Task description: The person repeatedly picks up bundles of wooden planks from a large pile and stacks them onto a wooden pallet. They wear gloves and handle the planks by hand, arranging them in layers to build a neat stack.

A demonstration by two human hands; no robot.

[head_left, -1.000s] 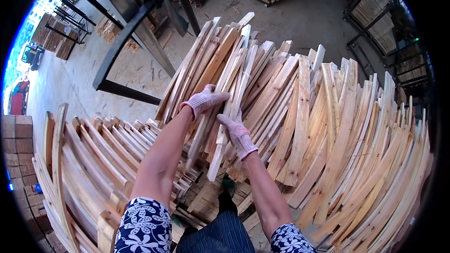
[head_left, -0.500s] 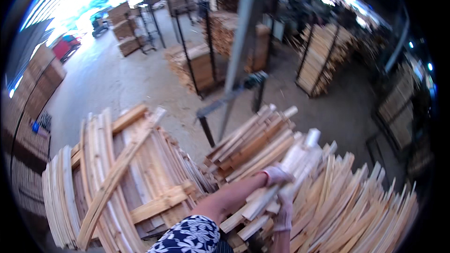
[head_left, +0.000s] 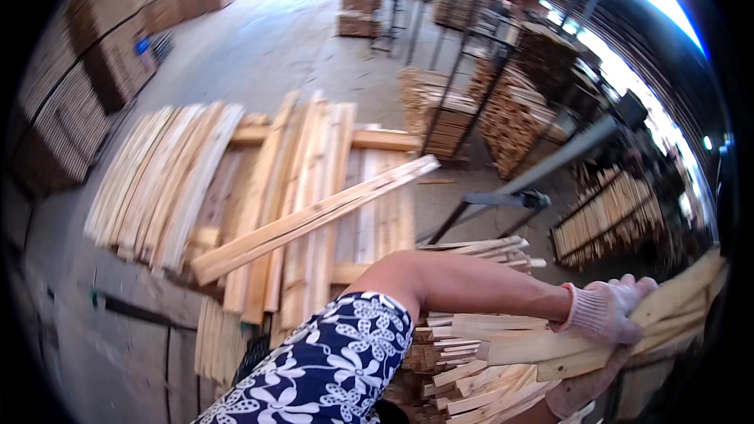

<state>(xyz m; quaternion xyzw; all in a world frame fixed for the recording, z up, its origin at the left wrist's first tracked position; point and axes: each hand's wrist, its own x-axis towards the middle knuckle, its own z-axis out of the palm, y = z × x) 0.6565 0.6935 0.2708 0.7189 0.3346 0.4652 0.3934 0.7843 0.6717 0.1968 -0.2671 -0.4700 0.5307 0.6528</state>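
My left hand (head_left: 611, 311), in a pale knit glove, is closed over the top of several long wooden boards (head_left: 682, 298) at the right. Below their near edge, my gloved right hand (head_left: 585, 394) grips the same boards from underneath; most of its fingers are hidden. The boards reach leftward over a pile of loose wooden slats (head_left: 491, 385), which they partly cover. My left arm, in a dark blue sleeve with white flowers, stretches across the lower middle.
Left of my arm stands a stack of planks (head_left: 165, 180) with a loose plank (head_left: 314, 216) lying slantwise on top. A grey metal post (head_left: 565, 153) leans beyond the pile. Tall wood stacks (head_left: 71, 110) line the left, and strapped bundles (head_left: 609, 216) stand at the right.
My view has swung to the left, so the plank stack sits nearer the middle. Both hands now appear farther right, with the boards lying more crosswise, and my left arm is stretched out.
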